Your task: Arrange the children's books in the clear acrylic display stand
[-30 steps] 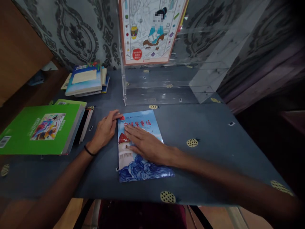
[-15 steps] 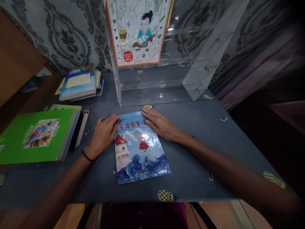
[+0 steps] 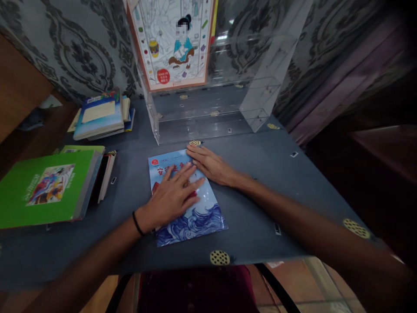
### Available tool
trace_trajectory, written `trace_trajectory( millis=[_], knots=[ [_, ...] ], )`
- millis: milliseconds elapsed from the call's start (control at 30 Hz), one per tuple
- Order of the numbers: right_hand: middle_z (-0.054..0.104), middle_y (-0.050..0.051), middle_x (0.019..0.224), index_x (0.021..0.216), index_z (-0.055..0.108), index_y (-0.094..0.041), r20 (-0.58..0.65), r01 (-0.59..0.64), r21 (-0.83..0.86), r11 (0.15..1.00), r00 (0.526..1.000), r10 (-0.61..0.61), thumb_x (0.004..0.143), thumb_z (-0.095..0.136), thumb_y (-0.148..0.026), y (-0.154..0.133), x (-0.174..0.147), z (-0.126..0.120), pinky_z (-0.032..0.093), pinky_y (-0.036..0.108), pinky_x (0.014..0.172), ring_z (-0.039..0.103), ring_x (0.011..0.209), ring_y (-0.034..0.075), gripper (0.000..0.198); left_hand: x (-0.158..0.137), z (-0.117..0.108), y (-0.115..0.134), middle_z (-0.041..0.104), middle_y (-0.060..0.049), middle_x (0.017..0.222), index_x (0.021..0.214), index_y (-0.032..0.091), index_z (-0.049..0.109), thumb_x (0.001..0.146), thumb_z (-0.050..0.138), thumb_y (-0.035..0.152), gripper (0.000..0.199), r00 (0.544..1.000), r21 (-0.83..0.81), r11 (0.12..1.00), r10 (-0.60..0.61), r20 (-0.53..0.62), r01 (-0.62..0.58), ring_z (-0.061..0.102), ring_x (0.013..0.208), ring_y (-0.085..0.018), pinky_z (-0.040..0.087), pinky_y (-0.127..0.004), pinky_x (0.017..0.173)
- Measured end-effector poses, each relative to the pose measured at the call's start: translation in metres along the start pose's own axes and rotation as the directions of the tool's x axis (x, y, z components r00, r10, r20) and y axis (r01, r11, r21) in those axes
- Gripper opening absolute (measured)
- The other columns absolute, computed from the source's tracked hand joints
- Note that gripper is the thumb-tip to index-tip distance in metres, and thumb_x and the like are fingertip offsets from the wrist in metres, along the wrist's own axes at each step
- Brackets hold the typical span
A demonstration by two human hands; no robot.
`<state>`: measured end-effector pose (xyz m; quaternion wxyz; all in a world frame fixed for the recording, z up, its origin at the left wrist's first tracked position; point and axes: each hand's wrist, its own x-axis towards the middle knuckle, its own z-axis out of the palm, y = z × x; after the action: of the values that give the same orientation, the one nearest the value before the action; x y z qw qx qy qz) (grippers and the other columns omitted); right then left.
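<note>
A blue picture book (image 3: 208, 221) with red Chinese characters and painted waves lies flat, its cover up, on the table in front of me. Across the middle of its cover rests my left hand (image 3: 177, 191), palm down with the fingers spread; it hides much of the title and the picture. My right hand (image 3: 211, 165) lies along the book's upper right edge, fingers stretched out and touching the corner. Neither hand grips anything.
Books with a green one (image 3: 19, 187) on top lie at the left, and a smaller book pile (image 3: 97, 119) is behind them. At the back stands a clear acrylic rack (image 3: 260, 104) holding a colouring book (image 3: 176, 52). The table's cloth (image 3: 254, 234) is grey-blue.
My left hand has moved right, from the book's left edge onto its cover, and its fingers have spread. The right hand stays at the upper right edge. The view has shifted slightly.
</note>
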<state>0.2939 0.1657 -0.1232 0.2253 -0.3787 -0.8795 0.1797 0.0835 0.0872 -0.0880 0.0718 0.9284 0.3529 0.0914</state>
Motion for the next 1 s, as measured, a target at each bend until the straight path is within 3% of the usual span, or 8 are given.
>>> trace_trajectory(
  millis=[300, 400, 500, 567, 633, 733, 867, 1000],
  knots=[
    [0.043, 0.017, 0.157, 0.148, 0.048, -0.011, 0.037, -0.021, -0.007, 1.000, 0.999, 0.021, 0.103, 0.036, -0.030, -0.002, 0.001, -0.002, 0.030, 0.056, 0.121, 0.033, 0.149, 0.026, 0.050, -0.025, 0.006, 0.048, 0.047, -0.009, 0.155, 0.143, 0.036, 0.052, 0.101, 0.048, 0.045, 0.043, 0.983, -0.098, 0.979, 0.182, 0.036, -0.178, 0.034, 0.150, -0.028, 0.023, -0.061, 0.122],
    [0.042, 0.017, 0.158, 0.148, 0.047, -0.010, 0.037, -0.017, -0.005, 1.000, 0.999, 0.017, 0.103, 0.036, -0.030, -0.002, 0.002, -0.002, 0.029, 0.055, 0.122, 0.033, 0.150, 0.026, 0.051, -0.030, 0.003, 0.054, 0.046, -0.008, 0.155, 0.141, 0.040, 0.053, 0.101, 0.048, 0.044, 0.040, 0.980, -0.121, 0.974, 0.196, 0.031, -0.191, 0.034, 0.150, -0.027, 0.023, -0.061, 0.122],
    [0.039, 0.017, 0.159, 0.150, 0.045, -0.012, 0.026, -0.036, -0.007, 0.999, 0.999, 0.036, 0.103, 0.037, -0.034, -0.006, -0.005, -0.002, 0.030, 0.056, 0.121, 0.032, 0.150, 0.027, 0.052, -0.030, -0.001, 0.044, 0.049, -0.007, 0.153, 0.136, 0.038, 0.058, 0.103, 0.045, 0.041, 0.036, 0.980, -0.147, 0.970, 0.199, 0.019, -0.194, 0.037, 0.148, -0.026, 0.026, -0.059, 0.122],
    [0.036, 0.021, 0.160, 0.151, 0.042, -0.008, 0.035, -0.066, -0.009, 0.998, 0.997, 0.066, 0.104, 0.038, -0.040, -0.014, -0.017, -0.003, 0.031, 0.056, 0.121, 0.030, 0.151, 0.029, 0.057, -0.027, -0.003, 0.024, 0.052, -0.008, 0.150, 0.136, 0.033, 0.057, 0.104, 0.043, 0.038, 0.036, 0.994, -0.127, 0.986, 0.112, -0.014, -0.112, 0.040, 0.146, -0.026, 0.029, -0.057, 0.121],
    [0.031, 0.023, 0.161, 0.154, 0.037, -0.009, 0.053, -0.093, -0.011, 0.996, 0.994, 0.094, 0.104, 0.039, -0.047, -0.029, -0.037, -0.005, 0.030, 0.056, 0.121, 0.027, 0.151, 0.031, 0.063, -0.023, -0.004, -0.004, 0.051, -0.012, 0.149, 0.140, 0.026, 0.053, 0.104, 0.042, 0.035, 0.039, 0.994, -0.067, 0.996, -0.060, -0.087, 0.054, 0.042, 0.144, -0.028, 0.033, -0.057, 0.119],
    [0.023, 0.019, 0.165, 0.157, 0.033, -0.019, 0.086, -0.105, -0.021, 0.994, 0.991, 0.107, 0.100, 0.043, -0.058, -0.057, -0.074, -0.007, 0.030, 0.059, 0.120, 0.024, 0.152, 0.034, 0.070, -0.017, -0.004, -0.049, 0.050, -0.022, 0.147, 0.140, 0.012, 0.051, 0.101, 0.047, 0.034, 0.044, 0.917, 0.012, 0.936, -0.341, -0.206, 0.351, 0.044, 0.140, -0.035, 0.037, -0.058, 0.113],
    [0.010, 0.016, 0.169, 0.159, 0.028, -0.025, 0.190, -0.045, -0.026, 0.999, 0.981, 0.049, 0.090, 0.058, -0.065, -0.079, -0.111, -0.008, 0.029, 0.063, 0.119, 0.015, 0.154, 0.038, 0.085, -0.015, -0.004, -0.073, 0.061, -0.016, 0.134, 0.135, 0.013, 0.053, 0.101, 0.047, 0.033, 0.041, 0.894, 0.048, 0.908, -0.401, -0.199, 0.417, 0.056, 0.124, -0.030, 0.045, -0.047, 0.105],
    [0.014, 0.014, 0.169, 0.158, 0.031, -0.029, 0.188, 0.017, -0.050, 0.999, 0.982, -0.008, 0.085, 0.067, -0.064, -0.058, -0.116, -0.013, 0.034, 0.061, 0.117, 0.025, 0.152, 0.037, 0.089, -0.025, -0.018, -0.057, 0.066, -0.015, 0.120, 0.125, 0.012, 0.061, 0.099, 0.050, 0.034, 0.036, 0.885, 0.214, 0.862, -0.424, -0.193, 0.460, 0.060, 0.109, -0.030, 0.049, -0.041, 0.094]
  ],
)
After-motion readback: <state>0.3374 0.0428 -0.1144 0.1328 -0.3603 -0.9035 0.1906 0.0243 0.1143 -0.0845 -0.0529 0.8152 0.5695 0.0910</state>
